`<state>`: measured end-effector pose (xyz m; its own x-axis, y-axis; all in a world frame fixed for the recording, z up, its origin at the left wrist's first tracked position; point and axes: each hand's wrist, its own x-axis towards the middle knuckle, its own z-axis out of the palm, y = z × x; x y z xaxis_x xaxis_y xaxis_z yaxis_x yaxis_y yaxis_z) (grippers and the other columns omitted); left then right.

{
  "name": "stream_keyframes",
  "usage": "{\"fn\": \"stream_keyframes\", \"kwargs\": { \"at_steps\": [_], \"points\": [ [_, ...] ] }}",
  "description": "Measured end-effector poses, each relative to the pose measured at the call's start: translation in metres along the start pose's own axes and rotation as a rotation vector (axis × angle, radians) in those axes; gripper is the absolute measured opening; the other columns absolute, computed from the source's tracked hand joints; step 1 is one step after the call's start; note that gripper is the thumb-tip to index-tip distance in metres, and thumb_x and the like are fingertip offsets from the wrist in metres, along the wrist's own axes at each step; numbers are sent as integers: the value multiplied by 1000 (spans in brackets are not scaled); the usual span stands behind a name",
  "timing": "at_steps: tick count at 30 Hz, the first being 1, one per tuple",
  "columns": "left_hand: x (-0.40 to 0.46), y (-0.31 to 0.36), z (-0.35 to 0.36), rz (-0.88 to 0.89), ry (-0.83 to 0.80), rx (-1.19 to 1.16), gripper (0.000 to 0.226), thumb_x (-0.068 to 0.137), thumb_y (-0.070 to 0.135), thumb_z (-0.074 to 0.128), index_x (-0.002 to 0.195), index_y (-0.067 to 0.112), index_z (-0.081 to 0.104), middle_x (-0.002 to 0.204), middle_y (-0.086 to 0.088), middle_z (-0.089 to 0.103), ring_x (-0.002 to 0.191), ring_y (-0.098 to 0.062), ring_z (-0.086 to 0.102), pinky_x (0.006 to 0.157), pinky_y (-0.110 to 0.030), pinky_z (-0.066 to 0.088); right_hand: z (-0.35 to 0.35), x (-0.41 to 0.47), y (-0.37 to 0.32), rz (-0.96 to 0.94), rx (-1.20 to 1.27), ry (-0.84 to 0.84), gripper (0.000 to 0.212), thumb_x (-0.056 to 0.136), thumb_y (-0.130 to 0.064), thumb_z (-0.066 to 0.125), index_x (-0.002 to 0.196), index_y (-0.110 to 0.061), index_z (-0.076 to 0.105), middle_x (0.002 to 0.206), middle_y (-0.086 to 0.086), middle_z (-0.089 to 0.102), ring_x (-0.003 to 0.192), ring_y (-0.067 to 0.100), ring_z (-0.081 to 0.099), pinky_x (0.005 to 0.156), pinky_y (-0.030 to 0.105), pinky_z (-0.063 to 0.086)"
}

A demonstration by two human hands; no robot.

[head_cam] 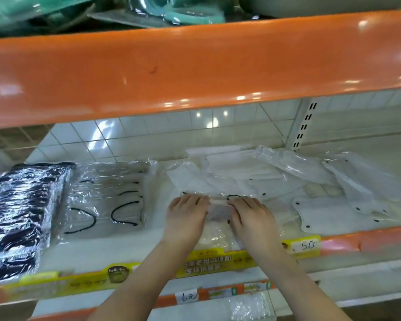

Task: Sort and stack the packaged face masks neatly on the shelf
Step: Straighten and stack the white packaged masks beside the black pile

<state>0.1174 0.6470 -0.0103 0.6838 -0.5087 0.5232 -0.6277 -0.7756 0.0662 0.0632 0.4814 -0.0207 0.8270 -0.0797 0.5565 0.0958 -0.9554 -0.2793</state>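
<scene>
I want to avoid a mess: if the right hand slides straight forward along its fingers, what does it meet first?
Probably the loose white masks just behind the packet the right hand holds; depth is unclear.

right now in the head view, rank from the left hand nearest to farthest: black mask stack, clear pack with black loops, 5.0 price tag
From the left hand:
1. clear pack with black loops, just to its left
2. 5.0 price tag, right, on the shelf edge
3. black mask stack, far left
</scene>
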Motion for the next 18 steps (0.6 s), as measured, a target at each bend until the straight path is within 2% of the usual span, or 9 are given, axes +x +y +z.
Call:
{"fn": "stream_keyframes", "kwargs": {
  "at_steps": [2,5,8,13,18],
  "points": [
    [-4,-10,-13,-20,58,9,33,71,9,44,88,13,72,87,-1,71,82,-22,69,67,-29,52,-1,7,-15,-25,50,8,27,80,-20,45,90,-16,69,91,-3,69,80,21,65,67,30,53],
    [-14,-31,-35,-56,144,36,33,75,6,45,93,12,72,93,-2,72,87,-22,69,69,-31,53,1,17,-45,-32,114,21,27,84,-19,44,95,-18,69,96,-5,68,86,18,63,70,30,52],
    [-30,-58,-56,-94,197,69,31,80,3,47,97,9,72,96,-4,71,89,-25,68,72,-34,54,12,26,-76,-107,150,34,25,80,-10,52,98,-18,68,99,-6,67,89,17,62,72,31,49],
    [-61,-106,-87,-167,221,147,31,84,9,46,101,5,72,103,-11,71,96,-30,68,81,-40,54,38,36,-135,-209,183,4,31,71,-6,59,97,-18,68,100,-6,68,88,16,62,73,25,44],
    [-100,-154,-89,-222,169,205,30,88,11,45,99,8,73,105,-10,71,103,-30,66,88,-42,49,71,30,-180,-277,162,-118,33,66,-9,62,97,-18,70,98,-4,67,87,21,65,71,30,51]
  ]
}}
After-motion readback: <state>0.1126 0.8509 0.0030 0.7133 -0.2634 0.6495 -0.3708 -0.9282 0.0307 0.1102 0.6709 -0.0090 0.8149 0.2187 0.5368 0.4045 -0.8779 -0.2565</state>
